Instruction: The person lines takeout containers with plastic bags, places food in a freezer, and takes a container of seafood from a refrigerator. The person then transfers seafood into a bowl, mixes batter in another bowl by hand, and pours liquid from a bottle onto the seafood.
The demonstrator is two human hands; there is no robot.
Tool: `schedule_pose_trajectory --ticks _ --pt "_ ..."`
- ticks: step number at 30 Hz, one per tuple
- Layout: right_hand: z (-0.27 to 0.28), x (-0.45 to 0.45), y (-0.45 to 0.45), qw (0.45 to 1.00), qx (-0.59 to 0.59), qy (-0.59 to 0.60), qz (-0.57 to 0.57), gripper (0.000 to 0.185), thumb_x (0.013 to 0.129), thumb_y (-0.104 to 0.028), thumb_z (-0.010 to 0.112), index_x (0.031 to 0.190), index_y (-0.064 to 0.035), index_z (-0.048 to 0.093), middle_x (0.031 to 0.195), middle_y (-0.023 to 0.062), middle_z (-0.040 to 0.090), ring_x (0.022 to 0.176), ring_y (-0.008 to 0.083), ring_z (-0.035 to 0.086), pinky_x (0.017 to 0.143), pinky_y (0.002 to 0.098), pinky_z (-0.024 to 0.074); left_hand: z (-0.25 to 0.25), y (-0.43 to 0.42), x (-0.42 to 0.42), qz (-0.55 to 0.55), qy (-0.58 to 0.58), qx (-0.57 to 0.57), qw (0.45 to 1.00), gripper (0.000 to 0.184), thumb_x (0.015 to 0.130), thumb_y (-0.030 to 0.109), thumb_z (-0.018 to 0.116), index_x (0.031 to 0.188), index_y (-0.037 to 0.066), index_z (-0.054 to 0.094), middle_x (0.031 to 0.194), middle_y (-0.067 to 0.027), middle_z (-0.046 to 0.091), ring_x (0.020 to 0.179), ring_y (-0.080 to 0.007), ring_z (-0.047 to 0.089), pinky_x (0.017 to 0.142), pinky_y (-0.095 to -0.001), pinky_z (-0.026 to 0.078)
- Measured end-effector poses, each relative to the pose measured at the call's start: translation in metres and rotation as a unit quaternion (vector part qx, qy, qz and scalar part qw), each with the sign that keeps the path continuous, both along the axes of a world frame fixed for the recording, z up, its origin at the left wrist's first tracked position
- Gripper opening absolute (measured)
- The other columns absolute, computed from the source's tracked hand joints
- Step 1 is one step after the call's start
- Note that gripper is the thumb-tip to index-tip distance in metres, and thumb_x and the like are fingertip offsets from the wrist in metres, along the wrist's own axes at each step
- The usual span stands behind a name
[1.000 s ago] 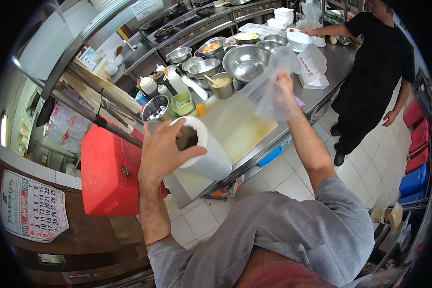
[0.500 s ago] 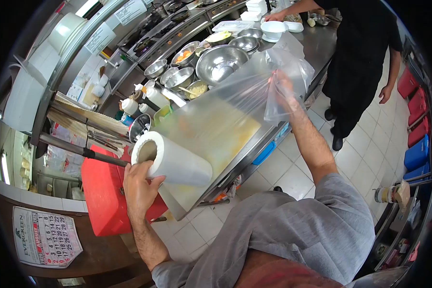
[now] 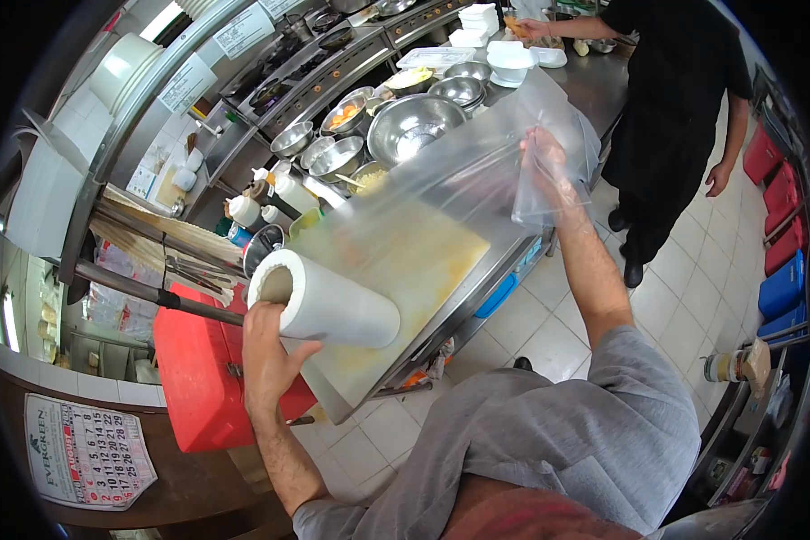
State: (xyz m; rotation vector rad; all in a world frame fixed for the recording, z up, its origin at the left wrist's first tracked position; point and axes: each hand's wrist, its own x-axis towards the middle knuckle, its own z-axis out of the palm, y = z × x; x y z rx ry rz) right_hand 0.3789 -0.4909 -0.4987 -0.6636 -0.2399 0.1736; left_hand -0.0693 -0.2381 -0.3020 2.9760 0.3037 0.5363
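Observation:
A thick white roll of clear plastic (image 3: 346,306) lies at the near left end of a stained cutting board (image 3: 441,256). My left hand (image 3: 270,360) holds the roll at its open end, fingers by the rim and thumb stretched out below. From the roll a wide clear plastic sheet (image 3: 441,180) extends over the board toward the far right. Its far part is bunched in my right hand (image 3: 546,166), whose fingers are closed around it, and loose folds hang about the wrist.
Several steel bowls (image 3: 414,126) and squeeze bottles (image 3: 292,191) line the counter's far side. A red cooler (image 3: 198,378) stands below at left, under a metal bar (image 3: 189,299). A co-worker in black (image 3: 670,108) stands at right, one hand over the counter beside white containers (image 3: 511,61).
My right hand has shifted slightly right with the plastic, and the sheet has spread. My left thumb has lifted from the roll. The co-worker's hand has risen, holding something orange-brown.

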Motion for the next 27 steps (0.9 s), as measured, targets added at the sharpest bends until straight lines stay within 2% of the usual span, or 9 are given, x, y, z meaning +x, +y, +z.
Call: schedule_pose_trajectory --ticks 8,10,12,16,19,21,23,24,27 --pt "-0.011 -0.016 -0.038 0.996 -0.002 -0.052 0.07 0.023 0.088 -0.025 0.055 0.097 -0.0037 0.055 0.073 0.0091 0.061 0.057 0.0182 0.057 0.051 0.0269 0.0482 0.011 -0.017 0.03 0.062 0.083 0.049 0.993 0.068 0.057 0.021 0.081 0.114 0.004 0.048 0.112 -0.0149 0.05 0.107 -0.033 0.044 0.094 -0.043 0.032" --pt "-0.011 -0.011 -0.045 0.993 -0.047 -0.034 0.098 0.024 0.088 -0.025 0.055 0.098 -0.0035 0.054 0.076 0.0084 0.062 0.058 0.0179 0.058 0.054 0.0275 0.0495 0.014 -0.033 0.062 0.011 -0.083 0.083 0.993 0.075 0.059 0.027 0.081 0.122 0.006 0.044 0.122 -0.0158 0.045 0.112 -0.0337 0.04 0.097 -0.0465 0.026" --pt "-0.008 -0.013 -0.049 0.993 -0.057 -0.024 0.102 0.026 0.089 -0.027 0.055 0.101 -0.0035 0.053 0.078 0.0081 0.062 0.059 0.0178 0.058 0.055 0.0278 0.0496 0.006 -0.047 0.107 -0.076 -0.16 -0.018 0.984 0.082 0.059 0.031 0.081 0.126 0.006 0.042 0.128 -0.019 0.039 0.116 -0.0358 0.037 0.097 -0.0492 0.024" --pt "0.002 -0.023 -0.056 0.985 -0.064 -0.07 0.144 0.031 0.089 -0.03 0.054 0.104 -0.0027 0.053 0.079 0.0057 0.06 0.065 0.0176 0.059 0.059 0.0283 0.0495 -0.015 -0.072 0.208 -0.129 -0.109 0.004 0.986 0.09 0.064 0.04 0.077 0.135 0.006 0.033 0.131 -0.0239 0.038 0.119 -0.0377 0.037 0.097 -0.0451 0.029" --pt "0.008 -0.032 -0.059 0.981 -0.07 -0.103 0.151 0.028 0.09 -0.03 0.052 0.102 -0.0045 0.054 0.08 0.0046 0.06 0.066 0.0157 0.059 0.06 0.0271 0.0489 -0.03 -0.077 0.265 -0.11 0.014 -0.08 0.991 0.074 0.067 0.039 0.075 0.125 0.003 0.045 0.118 -0.0226 0.052 0.109 -0.0346 0.05 0.09 -0.0403 0.039" --pt "-0.002 -0.029 -0.064 0.987 -0.07 -0.041 0.142 0.029 0.09 -0.031 0.052 0.104 -0.0054 0.053 0.08 0.0052 0.061 0.066 0.0176 0.059 0.061 0.0276 0.049 -0.035 -0.074 0.293 -0.127 0.155 -0.225 0.954 0.046 0.07 0.032 0.073 0.103 0.003 0.061 0.097 -0.018 0.062 0.092 -0.0312 0.059 0.079 -0.0386 0.046" --pt "-0.038 -0.025 -0.068 0.988 -0.07 0.028 0.134 0.029 0.09 -0.031 0.051 0.107 -0.0063 0.053 0.08 0.0059 0.061 0.066 0.0196 0.06 0.062 0.0282 0.0491 -0.029 -0.074 0.306 -0.124 0.139 -0.199 0.962 0.036 0.07 0.029 0.072 0.093 0.003 0.063 0.091 -0.0166 0.063 0.087 -0.0303 0.061 0.076 -0.0378 0.047" --pt "-0.08 -0.015 -0.072 0.957 -0.281 -0.071 0.025 0.031 0.09 -0.028 0.051 0.111 -0.0051 0.051 0.085 0.0078 0.061 0.071 0.0198 0.059 0.066 0.0293 0.049 -0.025 -0.074 0.31 -0.123 0.116 -0.171 0.971 0.026 0.071 0.025 0.072 0.083 0.002 0.064 0.085 -0.0152 0.065 0.082 -0.0294 0.062 0.072 -0.0369 0.048" --pt "-0.122 -0.023 -0.057 0.786 -0.555 -0.244 -0.118 0.037 0.086 -0.024 0.053 0.119 -0.0062 0.048 0.091 0.0114 0.061 0.078 0.0235 0.059 0.071 0.0328 0.0491 -0.012 -0.073 0.316 -0.12 0.127 -0.134 0.975 0.024 0.07 0.02 0.072 0.085 0.003 0.064 0.084 -0.0157 0.064 0.081 -0.03 0.062 0.071 -0.0377 0.048"
